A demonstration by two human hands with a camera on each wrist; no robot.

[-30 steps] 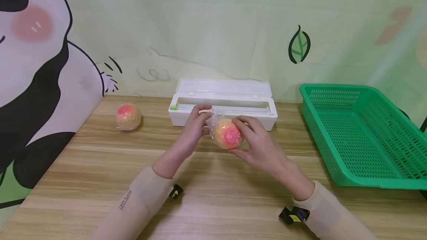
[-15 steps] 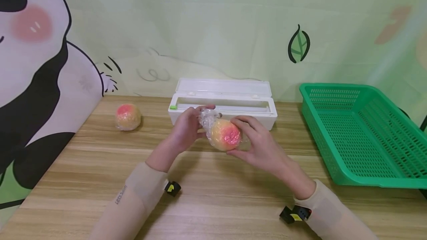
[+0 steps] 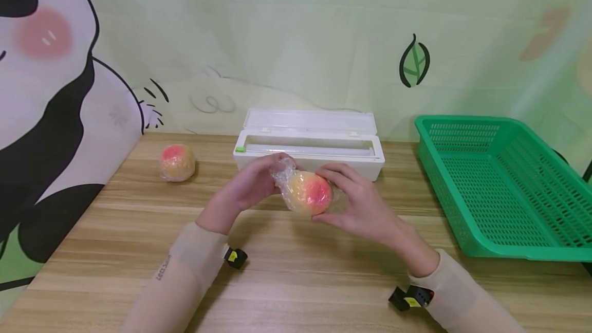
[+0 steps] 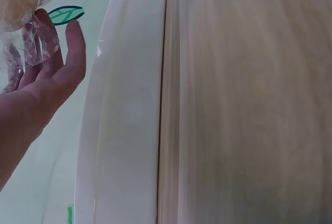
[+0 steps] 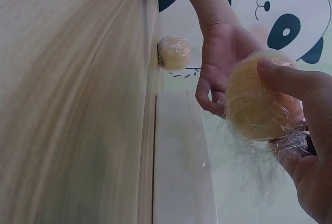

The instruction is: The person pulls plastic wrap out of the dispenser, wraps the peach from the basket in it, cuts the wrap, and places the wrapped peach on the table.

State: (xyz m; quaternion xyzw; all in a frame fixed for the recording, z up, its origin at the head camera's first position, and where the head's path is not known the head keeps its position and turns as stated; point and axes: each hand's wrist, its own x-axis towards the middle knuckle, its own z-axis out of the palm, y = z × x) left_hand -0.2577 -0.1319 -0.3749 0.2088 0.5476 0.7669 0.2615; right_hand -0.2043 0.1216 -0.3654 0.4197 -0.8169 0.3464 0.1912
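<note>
A yellow-and-pink peach (image 3: pixel 309 192) in crinkled cling film is held above the table, between both hands. The right hand (image 3: pixel 361 204) grips its right side, thumb below and fingers above in the head view. At the peach's left, the left hand (image 3: pixel 254 181) touches the loose film (image 4: pixel 41 42), which lies against its fairly straight fingers; the thumb stands apart. In the right wrist view, film hangs loose from the peach (image 5: pixel 257 97). A second wrapped peach (image 3: pixel 177 162) rests on the table at the left. Part of the left fingers is hidden behind film and peach.
Behind the hands, a white cling film box (image 3: pixel 310 163) stands with its lid raised and a roll inside. A green plastic basket (image 3: pixel 476 230) is on the right of the wooden table (image 3: pixel 296 281). A printed cloth (image 3: pixel 296 40) hangs at the back.
The left hand has moved left and slightly down, its fingers now behind the film. The peach has shifted slightly left and down with the right hand still gripping it.
</note>
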